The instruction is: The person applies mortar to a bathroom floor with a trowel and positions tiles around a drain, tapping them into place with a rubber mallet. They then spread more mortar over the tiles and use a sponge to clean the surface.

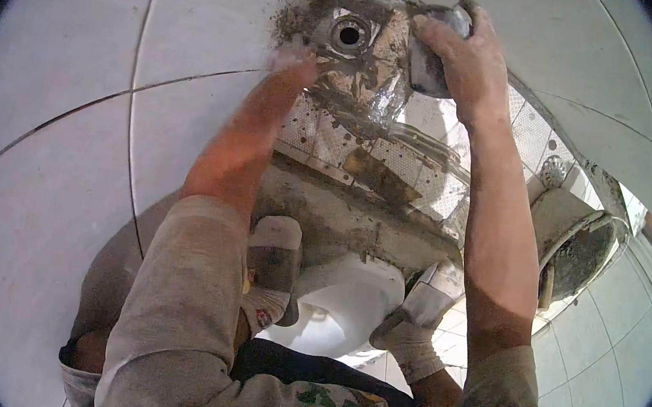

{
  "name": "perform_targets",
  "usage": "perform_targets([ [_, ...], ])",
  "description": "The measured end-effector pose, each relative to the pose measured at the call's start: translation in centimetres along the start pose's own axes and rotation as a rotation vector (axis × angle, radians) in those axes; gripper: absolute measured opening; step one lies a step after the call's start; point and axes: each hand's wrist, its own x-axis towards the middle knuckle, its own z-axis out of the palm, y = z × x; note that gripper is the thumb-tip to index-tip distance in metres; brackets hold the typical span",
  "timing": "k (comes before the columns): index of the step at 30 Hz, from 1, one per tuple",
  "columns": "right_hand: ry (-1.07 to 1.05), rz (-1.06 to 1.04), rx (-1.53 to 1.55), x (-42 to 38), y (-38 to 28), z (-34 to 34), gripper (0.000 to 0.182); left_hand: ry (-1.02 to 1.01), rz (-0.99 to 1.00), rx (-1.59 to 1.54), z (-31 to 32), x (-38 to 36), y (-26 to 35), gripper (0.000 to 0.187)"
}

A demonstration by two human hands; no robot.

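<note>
My right hand (471, 59) is wrapped round a grey, wet-looking block-like object (430, 67), whose exact kind I cannot make out, at the right side of the muddy patch. A round pipe fitting (349, 36) with a dark hole is set in the wet wall tile area. To its lower left is my left hand (295, 62), blurred by motion, near the muddy surface; its fingers are too smeared to read. Brown, wet cement-like smears (356, 82) lie around and below the fitting.
Below me a white toilet bowl (339, 301) lies between my feet, beside a grey cement ledge (326, 203). A bucket (578, 248) with dark contents stands at the right. A round drain cover (553, 171) is near it. Large pale tiles (49, 164) cover the left.
</note>
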Motion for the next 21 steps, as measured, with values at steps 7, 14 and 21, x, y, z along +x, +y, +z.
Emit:
perform_targets([
  [7,-0.021,-1.0,-1.172,2.9,3.7,1.2,0.037,-0.127,0.167,0.216,-2.9,1.3,0.2,0.037],
  [14,-0.108,-0.099,-0.146,-1.0,-1.7,-1.7,0.039,-0.109,0.209,0.369,-2.8,2.3,0.0,0.042],
  [21,0.198,0.185,0.038,-0.6,-1.6,0.3,0.059,-0.214,0.218,0.421,-6.7,2.0,2.0,0.038],
])
